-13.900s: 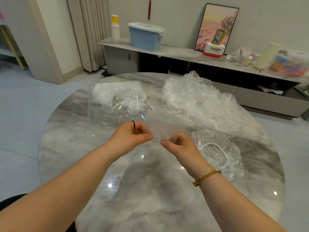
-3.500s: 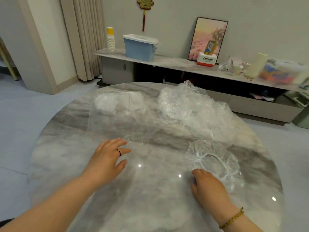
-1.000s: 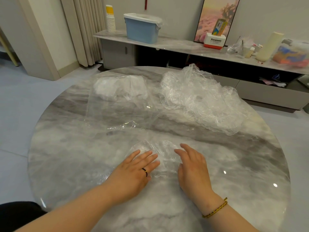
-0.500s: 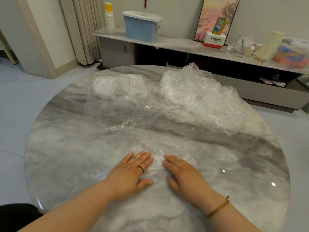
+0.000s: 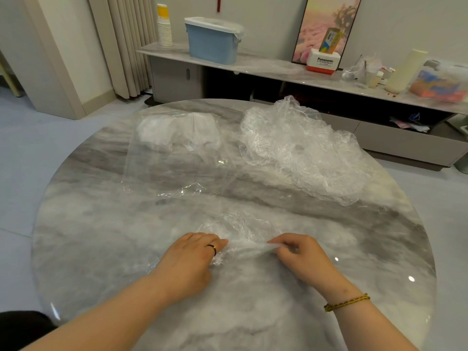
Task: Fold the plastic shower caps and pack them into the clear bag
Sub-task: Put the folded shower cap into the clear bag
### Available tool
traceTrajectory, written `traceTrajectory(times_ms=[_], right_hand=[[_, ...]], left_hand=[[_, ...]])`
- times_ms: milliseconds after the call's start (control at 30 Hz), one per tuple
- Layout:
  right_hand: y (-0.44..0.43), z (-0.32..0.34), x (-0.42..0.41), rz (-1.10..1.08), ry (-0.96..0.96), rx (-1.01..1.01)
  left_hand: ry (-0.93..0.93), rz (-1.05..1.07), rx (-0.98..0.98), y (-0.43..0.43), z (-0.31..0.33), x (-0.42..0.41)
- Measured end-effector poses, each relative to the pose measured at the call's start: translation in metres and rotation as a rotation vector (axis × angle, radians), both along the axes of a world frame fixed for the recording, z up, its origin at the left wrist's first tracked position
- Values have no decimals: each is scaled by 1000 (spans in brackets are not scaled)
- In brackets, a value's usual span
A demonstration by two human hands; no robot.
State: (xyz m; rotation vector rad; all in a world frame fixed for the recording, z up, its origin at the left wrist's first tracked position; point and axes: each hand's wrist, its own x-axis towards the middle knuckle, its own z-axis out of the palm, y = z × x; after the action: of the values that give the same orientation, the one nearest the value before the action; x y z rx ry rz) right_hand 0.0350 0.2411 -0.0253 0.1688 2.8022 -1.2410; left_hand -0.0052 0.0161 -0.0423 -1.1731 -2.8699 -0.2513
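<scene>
The left hand (image 5: 192, 259) lay knuckles-up with its fingers curled over the near edge of one flattened shower cap (image 5: 243, 229), and plastic was bunched under the fingertips. A dark ring (image 5: 212, 248) sat on one finger of this hand. The right hand (image 5: 301, 257) pinched the same edge between thumb and curled fingers. A short strip of film was pulled taut between the two hands. A braided yellow bracelet (image 5: 347, 302) circled the right wrist.

The held shower cap lay on the near centre of the round marble table (image 5: 101, 236), and its far part spread flat and wrinkled on the tabletop beyond the hands.

The clear bag (image 5: 177, 158) lay flat on the far left part of the table with its mouth toward the hands. A white mass of folded caps (image 5: 177, 130) filled its far end. A loose pile of crumpled shower caps (image 5: 298, 150) occupied the far right part of the table, just beside the bag.

Beyond the far edge of the table, a low marble-topped sideboard (image 5: 266, 64) ran along the wall. It carried a stack of paper cups (image 5: 164, 29), a lidded blue bin (image 5: 212, 41) and a white and red Panasonic box (image 5: 323, 62). A framed picture (image 5: 329, 21) leaned behind the box. A pleated curtain (image 5: 126, 41) hung beyond the table's far left.
</scene>
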Motion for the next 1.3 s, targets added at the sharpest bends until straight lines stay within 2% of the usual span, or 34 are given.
traceTrajectory(times_ms=[100,200,300,400,667,733,800,833,900,933,967,1033,1100,1200,1300], right_hand=[[1,0,-1,-55,-8,-36],[1,0,-2,-112,15,-40],[1,1,-2,-156,27,-67],[-3,0,-1,-151,-6,-52],[-14,-6,1,-159,8,93],[-15,-5,1,-166,-15,94],[-18,-5,1,-172,-61,111],[-19,-5,1,-165,-79,147],[-22,-6,1,-140,-74,266],[-24,-6,2,-128,-59,340],[-26,-8,3,-119,-34,407],[-28,-8,4,-112,5,506],[-29,-9,5,-105,6,581],[-31,-7,5,-135,4,688],[-31,-18,4,-163,255,839]], left_hand=[[-71,54,17,0,8,1],[-131,129,144,-1,6,-4],[-484,297,320,-3,11,-8],[-738,381,498,-10,16,-14],[-984,508,612,-14,30,-14],[-889,578,541,-15,35,-14],[-616,649,288,-15,36,-15],[-395,646,190,-14,33,-15],[42,464,246,-7,29,-11],[207,303,288,-3,23,-8],[296,151,327,2,16,-4],[314,-16,237,12,-3,7],[196,-53,48,19,-13,18],[100,-62,-89,21,-24,18],[30,3,-146,14,-24,8]])
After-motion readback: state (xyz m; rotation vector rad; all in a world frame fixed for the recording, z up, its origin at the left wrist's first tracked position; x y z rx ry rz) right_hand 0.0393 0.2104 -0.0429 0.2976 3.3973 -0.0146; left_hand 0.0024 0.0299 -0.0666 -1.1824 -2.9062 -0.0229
